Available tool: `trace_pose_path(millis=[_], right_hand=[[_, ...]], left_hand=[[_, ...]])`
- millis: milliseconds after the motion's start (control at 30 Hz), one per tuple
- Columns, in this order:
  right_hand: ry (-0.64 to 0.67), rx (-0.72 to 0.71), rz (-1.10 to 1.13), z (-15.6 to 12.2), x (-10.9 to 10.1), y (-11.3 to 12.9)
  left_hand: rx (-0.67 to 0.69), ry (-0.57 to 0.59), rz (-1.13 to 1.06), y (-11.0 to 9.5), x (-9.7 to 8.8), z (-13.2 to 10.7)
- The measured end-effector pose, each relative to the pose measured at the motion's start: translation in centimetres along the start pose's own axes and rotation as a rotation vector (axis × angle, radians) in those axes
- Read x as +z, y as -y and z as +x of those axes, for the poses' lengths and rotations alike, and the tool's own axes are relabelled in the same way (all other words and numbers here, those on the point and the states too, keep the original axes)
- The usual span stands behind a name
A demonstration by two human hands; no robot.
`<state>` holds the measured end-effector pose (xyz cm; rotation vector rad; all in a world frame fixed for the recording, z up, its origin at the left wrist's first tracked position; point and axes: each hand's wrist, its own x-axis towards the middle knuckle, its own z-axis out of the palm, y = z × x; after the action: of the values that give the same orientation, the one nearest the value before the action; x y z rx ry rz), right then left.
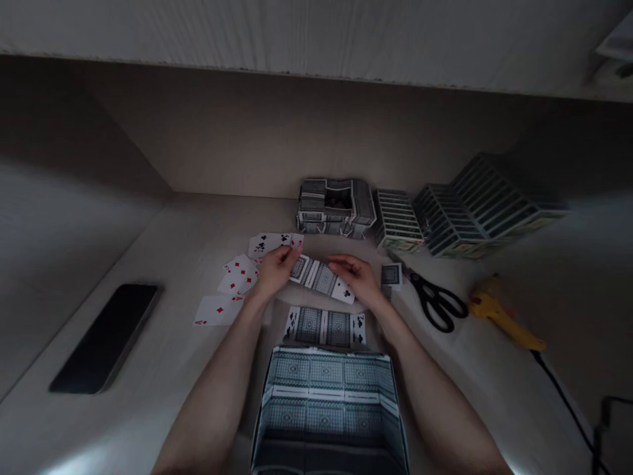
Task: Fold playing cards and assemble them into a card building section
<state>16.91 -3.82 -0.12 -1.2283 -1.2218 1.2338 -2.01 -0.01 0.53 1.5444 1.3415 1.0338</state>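
Observation:
A strip of playing cards (321, 280), mostly backs up with a club face at its right end, lies tilted between my hands. My left hand (277, 269) pinches its left end. My right hand (359, 276) rests its curled fingers on the right part; the exact grip is partly hidden. Just below, a second strip of cards (324, 326) shows club faces at both ends. Nearest me stands an open box made of cards (324, 374), between my forearms. Beside my left hand lie loose diamond cards (238, 274), an ace of diamonds (217, 310) and club cards (270, 243).
A black phone (105, 338) lies at left. At right are black-handled scissors (438, 303), a yellow glue gun (507, 322) with its cord, and small face-down cards (391, 273). A card-built block (336, 206) and slatted stepped pieces (455, 218) line the back. A shelf edge overhangs.

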Motion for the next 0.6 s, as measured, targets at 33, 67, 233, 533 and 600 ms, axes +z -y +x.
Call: trace_pose_path(millis=[33, 67, 233, 533, 600], right_hand=[[-0.037, -0.004, 0.018, 0.02, -0.1, 0.1], [-0.071, -0.001, 0.043, 0.04, -0.21, 0.17], [0.035, 0.156, 0.298, 0.02, -0.55, 0.13], [-0.051, 0.132, 0.237, 0.15, 0.1, -0.4], [-0.099, 0.131, 0.27, 0.3, 0.14, -0.49]], left_hand=[[0.014, -0.032, -0.012, -0.01, -0.06, 0.02], [0.026, -0.067, -0.025, -0.03, -0.14, 0.06], [0.038, -0.271, -0.017, -0.48, -0.17, 0.1], [0.069, -0.414, 0.1, -0.82, 0.4, -0.6], [0.053, -0.364, 0.079, -0.57, 0.35, -0.45]])
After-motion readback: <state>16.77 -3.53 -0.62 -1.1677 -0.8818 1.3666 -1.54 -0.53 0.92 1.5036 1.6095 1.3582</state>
